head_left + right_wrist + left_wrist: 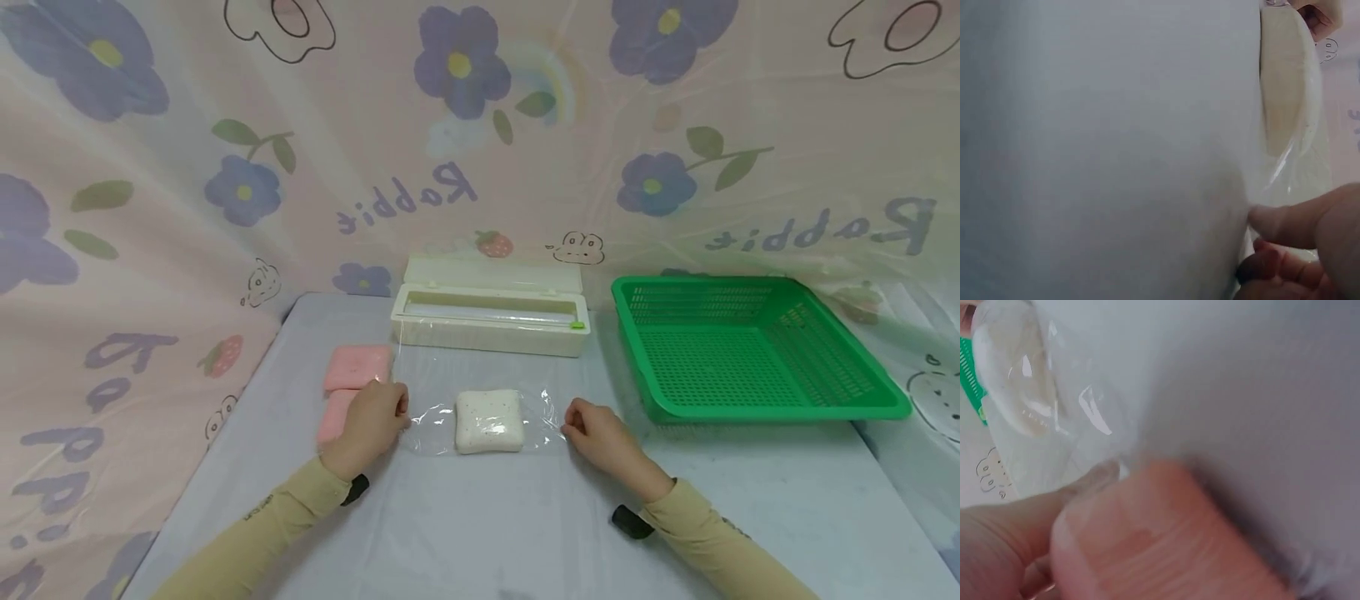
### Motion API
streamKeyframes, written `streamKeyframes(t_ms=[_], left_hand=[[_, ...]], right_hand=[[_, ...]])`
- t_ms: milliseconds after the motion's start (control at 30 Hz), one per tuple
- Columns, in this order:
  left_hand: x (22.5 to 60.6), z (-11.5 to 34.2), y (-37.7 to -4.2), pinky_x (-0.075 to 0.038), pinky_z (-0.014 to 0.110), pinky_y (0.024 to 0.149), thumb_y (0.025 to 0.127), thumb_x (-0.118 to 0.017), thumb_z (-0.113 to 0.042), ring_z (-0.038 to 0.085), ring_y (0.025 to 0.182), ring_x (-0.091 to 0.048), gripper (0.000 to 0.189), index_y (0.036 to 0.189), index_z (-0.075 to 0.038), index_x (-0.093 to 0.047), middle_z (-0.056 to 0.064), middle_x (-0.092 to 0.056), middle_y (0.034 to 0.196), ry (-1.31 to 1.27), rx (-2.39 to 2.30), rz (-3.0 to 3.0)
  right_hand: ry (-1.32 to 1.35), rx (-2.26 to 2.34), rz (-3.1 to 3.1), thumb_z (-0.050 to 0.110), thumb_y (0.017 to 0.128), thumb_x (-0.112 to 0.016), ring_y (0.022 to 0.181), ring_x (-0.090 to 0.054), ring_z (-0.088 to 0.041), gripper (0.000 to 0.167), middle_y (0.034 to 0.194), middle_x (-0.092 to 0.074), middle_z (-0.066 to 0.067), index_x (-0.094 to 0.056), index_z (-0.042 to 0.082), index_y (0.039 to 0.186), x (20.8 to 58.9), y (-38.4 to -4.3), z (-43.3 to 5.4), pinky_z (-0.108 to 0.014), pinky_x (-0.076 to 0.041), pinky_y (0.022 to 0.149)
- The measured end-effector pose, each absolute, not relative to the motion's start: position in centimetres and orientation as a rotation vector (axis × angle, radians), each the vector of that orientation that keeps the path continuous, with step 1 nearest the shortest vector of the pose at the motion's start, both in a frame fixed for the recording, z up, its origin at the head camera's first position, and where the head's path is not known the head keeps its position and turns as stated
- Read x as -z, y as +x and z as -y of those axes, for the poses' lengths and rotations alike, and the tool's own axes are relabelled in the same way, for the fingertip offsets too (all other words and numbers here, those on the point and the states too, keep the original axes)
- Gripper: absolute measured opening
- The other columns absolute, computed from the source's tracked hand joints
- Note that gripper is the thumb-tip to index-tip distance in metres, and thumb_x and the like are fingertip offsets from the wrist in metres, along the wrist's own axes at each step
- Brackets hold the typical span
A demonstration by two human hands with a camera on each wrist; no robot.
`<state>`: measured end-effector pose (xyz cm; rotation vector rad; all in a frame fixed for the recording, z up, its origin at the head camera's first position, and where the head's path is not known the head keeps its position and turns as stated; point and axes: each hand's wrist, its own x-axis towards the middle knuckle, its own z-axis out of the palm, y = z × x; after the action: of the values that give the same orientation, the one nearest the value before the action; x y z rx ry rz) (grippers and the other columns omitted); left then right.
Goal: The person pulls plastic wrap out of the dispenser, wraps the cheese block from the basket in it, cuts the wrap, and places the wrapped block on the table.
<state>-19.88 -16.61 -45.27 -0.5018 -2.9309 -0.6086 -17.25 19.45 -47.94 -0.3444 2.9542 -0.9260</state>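
Note:
A white, dark-speckled square block, like a soap bar, lies on the table inside clear cling film. The film stretches out flat and crinkled on both sides of it. At its left end my left hand pinches the film between thumb and fingers, partly covering the nearer of two pink blocks. My right hand pinches the film's right end. In the left wrist view the wrapped block shows glossy film over it. From the right wrist, the block's side appears under the film, beyond my thumb.
Behind the block stands a cream cling film dispenser, lid raised, a film roll inside and a green cutter slider at its right. A green plastic basket stands at the right. The farther pink block lies left. A patterned curtain encloses the table.

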Motion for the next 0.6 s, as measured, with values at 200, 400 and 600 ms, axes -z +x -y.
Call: streamKeyframes(t_ms=[200, 400, 600], left_hand=[[45.7, 16.6, -19.7, -0.036, 0.029, 0.054, 0.056, -0.085, 0.0, 0.019, 0.062, -0.043, 0.045, 0.058, -0.015, -0.042, -0.004, -0.04, 0.059, -0.484, 0.629, 2.859], [45.0, 17.2, -19.5, -0.042, 0.03, 0.057, 0.068, -0.083, -0.006, 0.015, 0.065, -0.049, 0.026, 0.064, -0.015, -0.058, -0.005, -0.052, 0.065, -0.418, 0.75, 2.93], [42.8, 16.9, -18.7, -0.052, 0.032, 0.067, 0.085, -0.075, -0.021, 0.017, 0.077, -0.06, 0.015, 0.093, -0.009, -0.074, 0.0, -0.068, 0.089, -0.41, 0.817, 2.992]], right_hand=[[-0.171, 1.033, -2.882, 0.018, 0.083, -0.076, 0.057, -0.042, -0.013, 0.028, 0.061, -0.046, 0.001, -0.051, 0.008, 0.076, 47.8, -17.6, -20.1, -0.025, -0.036, 0.049], [-0.266, 1.281, -2.666, 0.014, 0.09, -0.067, 0.058, -0.045, -0.011, 0.018, 0.065, -0.05, -0.001, -0.058, 0.002, 0.08, 46.9, -17.7, -21.4, -0.022, -0.039, 0.049], [-0.529, 1.246, -2.714, 0.012, 0.094, -0.062, 0.074, -0.055, -0.012, 0.011, 0.082, -0.062, 0.0, -0.064, 0.002, 0.095, 45.8, -17.9, -21.6, -0.025, -0.049, 0.062]])
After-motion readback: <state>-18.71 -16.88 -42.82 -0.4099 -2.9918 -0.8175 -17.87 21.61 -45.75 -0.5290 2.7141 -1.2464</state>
